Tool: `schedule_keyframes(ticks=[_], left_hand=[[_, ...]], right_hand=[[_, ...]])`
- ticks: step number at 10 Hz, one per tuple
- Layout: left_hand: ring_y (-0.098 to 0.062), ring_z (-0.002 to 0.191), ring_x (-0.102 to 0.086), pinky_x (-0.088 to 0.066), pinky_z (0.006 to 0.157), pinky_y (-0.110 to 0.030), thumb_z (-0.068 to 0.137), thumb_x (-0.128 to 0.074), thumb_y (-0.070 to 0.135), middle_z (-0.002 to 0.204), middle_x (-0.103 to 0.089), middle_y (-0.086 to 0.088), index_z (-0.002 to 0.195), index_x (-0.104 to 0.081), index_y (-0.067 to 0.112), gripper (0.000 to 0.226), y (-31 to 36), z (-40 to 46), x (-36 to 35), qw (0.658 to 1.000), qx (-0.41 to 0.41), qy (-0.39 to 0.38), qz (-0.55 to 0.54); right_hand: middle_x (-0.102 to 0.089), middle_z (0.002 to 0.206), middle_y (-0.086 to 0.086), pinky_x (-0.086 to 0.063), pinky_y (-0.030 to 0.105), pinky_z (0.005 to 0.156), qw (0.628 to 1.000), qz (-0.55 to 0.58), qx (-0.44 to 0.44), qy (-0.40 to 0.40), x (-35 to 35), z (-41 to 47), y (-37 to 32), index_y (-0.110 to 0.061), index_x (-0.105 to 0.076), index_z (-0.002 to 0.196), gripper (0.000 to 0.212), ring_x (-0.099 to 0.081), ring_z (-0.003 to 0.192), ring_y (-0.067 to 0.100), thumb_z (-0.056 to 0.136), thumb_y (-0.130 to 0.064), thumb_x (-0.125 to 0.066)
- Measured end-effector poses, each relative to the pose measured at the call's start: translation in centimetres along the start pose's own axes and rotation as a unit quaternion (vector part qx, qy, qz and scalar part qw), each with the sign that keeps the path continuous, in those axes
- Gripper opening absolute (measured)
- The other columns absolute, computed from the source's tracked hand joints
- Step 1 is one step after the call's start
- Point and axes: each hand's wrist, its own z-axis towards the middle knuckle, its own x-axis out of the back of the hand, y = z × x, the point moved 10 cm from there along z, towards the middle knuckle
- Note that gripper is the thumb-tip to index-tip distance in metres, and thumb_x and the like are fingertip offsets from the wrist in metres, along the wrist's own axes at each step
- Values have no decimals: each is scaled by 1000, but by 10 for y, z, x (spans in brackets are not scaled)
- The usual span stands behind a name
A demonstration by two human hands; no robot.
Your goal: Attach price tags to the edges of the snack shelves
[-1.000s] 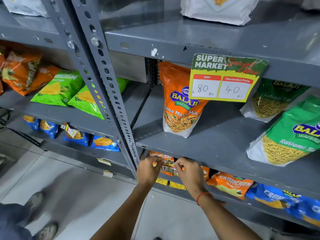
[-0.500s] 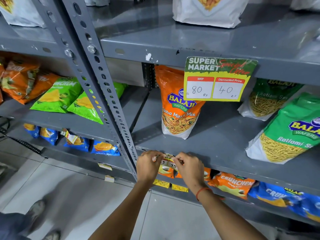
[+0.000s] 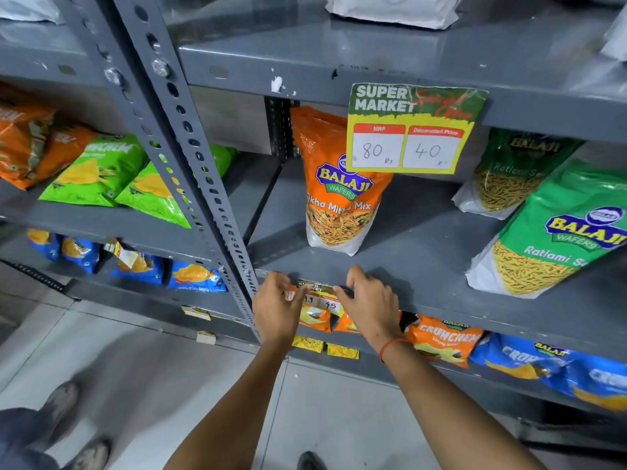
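Note:
A small price tag (image 3: pixel 320 297) with a green top and white price boxes lies against the front edge of the grey middle shelf (image 3: pixel 458 305). My left hand (image 3: pixel 276 308) pinches its left end and my right hand (image 3: pixel 368 305) presses its right end, thumb up over the shelf lip. Much of the tag is covered by my fingers. A larger "Super Market" price tag (image 3: pixel 412 128) reading 80 and 40 hangs on the edge of the shelf above (image 3: pixel 237 74).
An orange Balaji mix bag (image 3: pixel 334 184) stands just behind my hands; green Ratlami bags (image 3: pixel 556 232) lie at right. A perforated grey upright (image 3: pixel 190 164) runs down left of my hands. Orange and blue snack packs (image 3: pixel 444 340) fill the shelf below. Someone's shoes (image 3: pixel 64 401) at bottom left.
Both hands have risen with the small tag from below the shelf lip up onto the shelf's front edge, and my right thumb now reaches over the lip.

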Motion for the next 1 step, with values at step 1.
schedule_keyframes(ticks=[1], left_hand=[[-19, 82, -61, -43, 67, -29, 78, -71, 53, 85, -62, 6, 87, -49, 26, 37, -17, -30, 14, 994, 76, 53, -64]], right_hand=[[-72, 79, 5, -37, 25, 53, 1000, 25, -10, -1, 11, -14, 12, -19, -46, 87, 30, -68, 71, 32, 88, -45, -62]])
